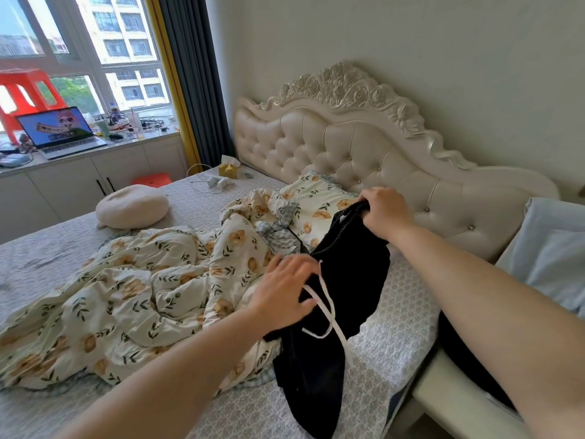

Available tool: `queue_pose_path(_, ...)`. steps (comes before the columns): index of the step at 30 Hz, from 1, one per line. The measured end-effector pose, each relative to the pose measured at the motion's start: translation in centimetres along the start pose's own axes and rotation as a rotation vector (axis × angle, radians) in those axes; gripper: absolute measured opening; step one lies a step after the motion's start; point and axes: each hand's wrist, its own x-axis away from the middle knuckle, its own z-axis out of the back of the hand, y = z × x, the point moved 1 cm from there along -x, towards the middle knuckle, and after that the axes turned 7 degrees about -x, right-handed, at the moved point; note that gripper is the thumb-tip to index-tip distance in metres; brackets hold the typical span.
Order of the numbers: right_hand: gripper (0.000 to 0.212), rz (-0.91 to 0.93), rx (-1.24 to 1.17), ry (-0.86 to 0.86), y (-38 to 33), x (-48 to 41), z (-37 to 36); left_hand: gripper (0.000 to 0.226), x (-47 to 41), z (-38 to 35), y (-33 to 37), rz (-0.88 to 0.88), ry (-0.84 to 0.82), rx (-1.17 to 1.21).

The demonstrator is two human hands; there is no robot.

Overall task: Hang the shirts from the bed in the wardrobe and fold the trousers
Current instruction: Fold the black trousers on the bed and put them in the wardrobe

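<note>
Black trousers (348, 274) over the bed (395, 343)
Soft, limp, white drawstring (331, 315) dangling, they hang waistband-up, legs trailing toward me; right hand (384, 213) fingers clench the waistband, left hand (285, 293) lies spread flat on the cloth.

Soft daylight enters from the window (120, 33) far left; shadows are faint. Wide-angle distortion curves the edges; the left hand (283, 293) is blurred.

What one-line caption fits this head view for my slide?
Right hand grips the waistband of black trousers above the bed; left hand rests on them by the white drawstring.
</note>
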Motion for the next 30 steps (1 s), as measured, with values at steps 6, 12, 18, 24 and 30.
queue_pose_path(6, 0.020, 0.149, -0.072, 0.099, 0.2, 1.4, 1.5, 0.089, -0.5, -0.9, -3.4, 0.341, -0.310, 0.197)
queue_pose_path(12, 0.020, 0.073, -0.088, 0.197, 2.5, 1.5, 4.0, 0.053, -2.4, 0.0, -3.9, 0.255, -0.571, 0.183)
queue_pose_path(18, 0.020, -0.060, -0.071, 0.359, 3.8, 0.3, 7.9, 0.018, -6.2, 6.0, -4.1, 0.289, -0.491, 0.433)
queue_pose_path(24, 0.020, -0.065, 0.016, 0.726, 2.1, -2.4, 16.2, 0.019, -11.8, 17.2, -6.4, 0.318, 0.236, 0.078)
queue_pose_path(30, 0.025, 0.109, 0.313, 0.665, 1.2, -2.6, 17.8, 0.032, -12.6, 18.3, -7.6, 0.697, 0.607, 0.357)
